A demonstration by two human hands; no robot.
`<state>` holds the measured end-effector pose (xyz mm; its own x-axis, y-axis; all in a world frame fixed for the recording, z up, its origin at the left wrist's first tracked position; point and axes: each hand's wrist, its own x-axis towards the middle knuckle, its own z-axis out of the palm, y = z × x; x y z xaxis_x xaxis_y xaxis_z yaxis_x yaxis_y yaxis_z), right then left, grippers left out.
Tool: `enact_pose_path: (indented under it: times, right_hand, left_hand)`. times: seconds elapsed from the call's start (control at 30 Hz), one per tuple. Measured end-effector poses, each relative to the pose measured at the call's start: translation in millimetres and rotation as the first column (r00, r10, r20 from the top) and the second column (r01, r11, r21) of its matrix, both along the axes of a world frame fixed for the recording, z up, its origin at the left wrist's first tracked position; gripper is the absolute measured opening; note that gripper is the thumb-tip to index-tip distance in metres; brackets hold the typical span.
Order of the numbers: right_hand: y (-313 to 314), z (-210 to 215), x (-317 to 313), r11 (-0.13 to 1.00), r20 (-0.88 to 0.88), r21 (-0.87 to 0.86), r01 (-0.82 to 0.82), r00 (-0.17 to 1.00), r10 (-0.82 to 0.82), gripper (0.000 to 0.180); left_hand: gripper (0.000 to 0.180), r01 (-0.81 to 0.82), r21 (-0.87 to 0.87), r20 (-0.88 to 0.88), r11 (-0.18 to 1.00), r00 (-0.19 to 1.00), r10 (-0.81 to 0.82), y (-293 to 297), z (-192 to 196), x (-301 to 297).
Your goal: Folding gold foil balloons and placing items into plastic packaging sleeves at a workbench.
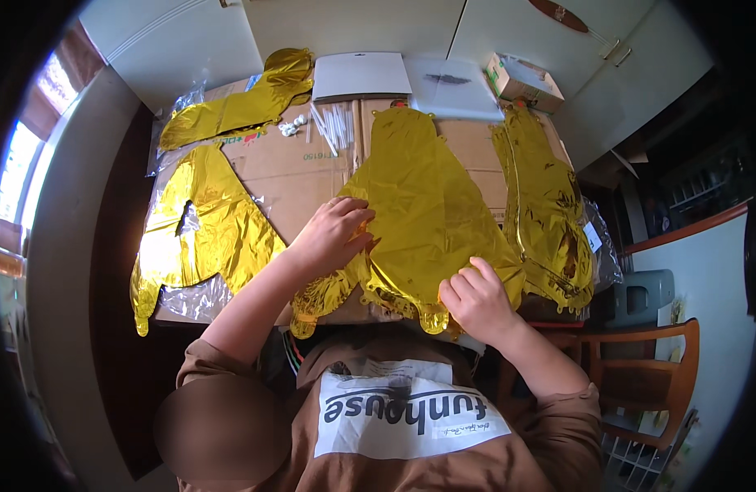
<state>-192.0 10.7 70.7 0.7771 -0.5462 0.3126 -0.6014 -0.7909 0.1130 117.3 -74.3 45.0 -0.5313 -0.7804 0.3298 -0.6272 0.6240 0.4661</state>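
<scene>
Brown cardboard (283,172) lies underneath, with the gold foil balloon (419,189) mid-scene, left hand (333,234) curled at its left edge, right hand (479,302) by a near tab (433,318), can't tell if either's pinching. I'd go light-fingered, thin foil probably creases easily. More gold balloons (218,246) lie left and right, straws (338,131) farther back.

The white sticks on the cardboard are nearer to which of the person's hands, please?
Left. The left hand is below the white sticks in the picture; the right hand is farther, down and to their right, at the central gold foil.
</scene>
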Motion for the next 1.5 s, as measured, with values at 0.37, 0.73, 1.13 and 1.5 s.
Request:
enact_pose_path:
  times: [0.37,0.73,1.13,1.5]
  right_hand:
    - [13.0,13.1,-1.9,0.984,-0.162,0.165,0.074,0.986,-0.047,0.03]
    - [96.4,-5.6,-78.9,0.105,-0.172,0.885,0.454,0.528,-0.832,0.044]
    - [89.5,-54.0,-11.6,0.174,0.107,0.87,-0.461,-0.168,-0.98,0.025]
    - [68.7,-51.6,-43.0,0.351,0.338,0.911,-0.216,-0.098,-0.936,0.018]
  left_hand:
    - [0.032,0.03,-0.051,-0.019,0.998,0.999,-0.031,-16.9,8.0,7.9]
    - [0.038,0.056,-0.037,0.022,0.998,0.998,-0.055,-4.8,-0.2,-3.3]
    - [0.041,0.105,-0.091,-0.012,0.99,0.994,-0.107,-8.6,-20.3,1.7]
    - [0.044,0.123,-0.069,0.048,0.99,0.992,-0.12,-2.6,-12.3,-4.4]
